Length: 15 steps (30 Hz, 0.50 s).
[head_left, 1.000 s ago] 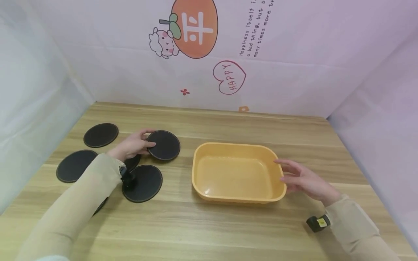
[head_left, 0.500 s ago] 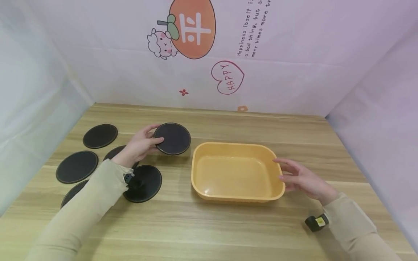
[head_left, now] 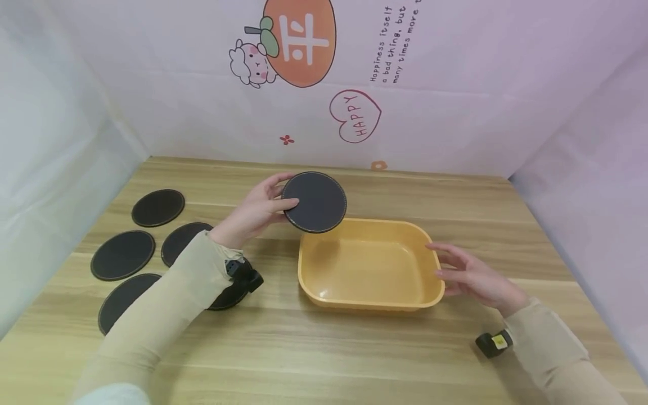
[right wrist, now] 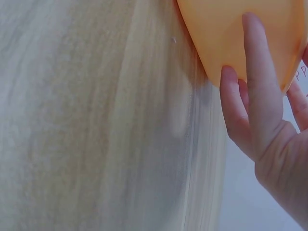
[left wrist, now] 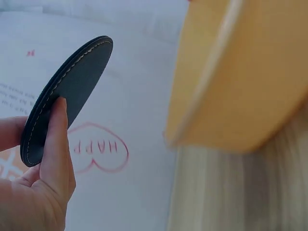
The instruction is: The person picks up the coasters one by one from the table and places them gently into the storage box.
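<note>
My left hand (head_left: 252, 214) pinches a round black coaster (head_left: 315, 202) by its left edge, thumb on the near face. The coaster is held tilted in the air, over the back left corner of a yellow plastic basin (head_left: 374, 273). In the left wrist view, pale stitching runs along the rim of the coaster (left wrist: 67, 91). My right hand (head_left: 478, 281) holds the basin's right rim, with fingertips over the edge and other fingers against the outer wall. In the right wrist view those fingers (right wrist: 263, 82) lie along the basin wall (right wrist: 216, 29).
Several more black coasters lie at the left of the wooden table, among them a far one (head_left: 158, 207) and a near one (head_left: 124, 304). My left forearm partly covers some of them. White cloth walls (head_left: 455, 101) enclose the back and sides.
My left hand has lifted the coaster and carried it right, from beside the other coasters to over the basin's back left corner. My right hand stays at the basin's rim.
</note>
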Each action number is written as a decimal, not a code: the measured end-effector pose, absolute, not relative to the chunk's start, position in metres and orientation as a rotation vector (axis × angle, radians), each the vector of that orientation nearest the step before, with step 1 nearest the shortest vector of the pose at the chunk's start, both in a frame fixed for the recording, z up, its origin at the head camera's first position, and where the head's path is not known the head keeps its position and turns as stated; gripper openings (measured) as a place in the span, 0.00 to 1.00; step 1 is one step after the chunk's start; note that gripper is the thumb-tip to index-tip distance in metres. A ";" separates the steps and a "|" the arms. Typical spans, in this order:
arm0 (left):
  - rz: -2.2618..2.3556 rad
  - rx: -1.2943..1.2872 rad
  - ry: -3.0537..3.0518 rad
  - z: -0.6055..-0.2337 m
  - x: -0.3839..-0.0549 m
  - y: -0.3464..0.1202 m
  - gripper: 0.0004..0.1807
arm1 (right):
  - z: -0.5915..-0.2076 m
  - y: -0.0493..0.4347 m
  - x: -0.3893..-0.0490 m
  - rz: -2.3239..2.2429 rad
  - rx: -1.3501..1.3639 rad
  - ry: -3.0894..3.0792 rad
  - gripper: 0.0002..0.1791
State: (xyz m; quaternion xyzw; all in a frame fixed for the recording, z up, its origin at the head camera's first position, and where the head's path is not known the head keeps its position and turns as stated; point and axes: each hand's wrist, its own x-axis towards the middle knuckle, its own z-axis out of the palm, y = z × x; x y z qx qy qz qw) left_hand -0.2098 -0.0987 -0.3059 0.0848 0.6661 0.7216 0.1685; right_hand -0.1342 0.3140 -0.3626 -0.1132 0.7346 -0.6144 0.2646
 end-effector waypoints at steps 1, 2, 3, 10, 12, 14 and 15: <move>2.050 0.246 1.892 -0.304 -0.211 -0.094 0.32 | -0.362 0.314 -0.134 -1.659 -0.302 1.983 0.31; 2.048 0.252 1.893 -0.302 -0.211 -0.089 0.32 | -0.362 0.314 -0.134 -1.658 -0.299 1.982 0.31; 2.044 0.262 1.891 -0.301 -0.212 -0.084 0.32 | -0.362 0.314 -0.134 -1.657 -0.296 1.981 0.32; 2.082 0.327 1.783 -0.293 -0.220 -0.044 0.32 | -0.364 0.315 -0.133 -1.668 -0.300 1.967 0.32; 2.107 0.324 1.741 -0.292 -0.223 -0.031 0.32 | -0.365 0.315 -0.134 -1.676 -0.308 1.958 0.32; 2.118 0.332 1.709 -0.291 -0.224 -0.020 0.32 | -0.366 0.316 -0.135 -1.685 -0.316 1.949 0.31; 2.114 0.341 1.701 -0.291 -0.225 -0.014 0.32 | -0.366 0.316 -0.135 -1.689 -0.318 1.946 0.31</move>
